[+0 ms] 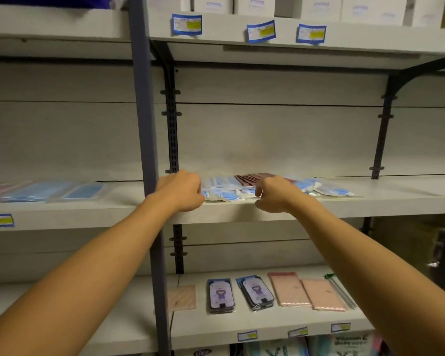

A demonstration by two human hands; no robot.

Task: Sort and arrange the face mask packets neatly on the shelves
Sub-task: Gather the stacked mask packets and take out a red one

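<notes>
Both hands reach the middle shelf (pixel 319 205) — the left hand (pixel 181 190) and the right hand (pixel 274 194), fingers curled, pinch the blue mask packets (pixel 226 192) at the front edge.

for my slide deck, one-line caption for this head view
Both hands, left and right, reach the blue mask packets on the middle shelf.

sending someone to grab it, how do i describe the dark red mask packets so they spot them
Go to the middle shelf, where both hands reach. The dark red packets lie at the back of the pile, just beyond the right hand. The packets around them are all blue.
</notes>
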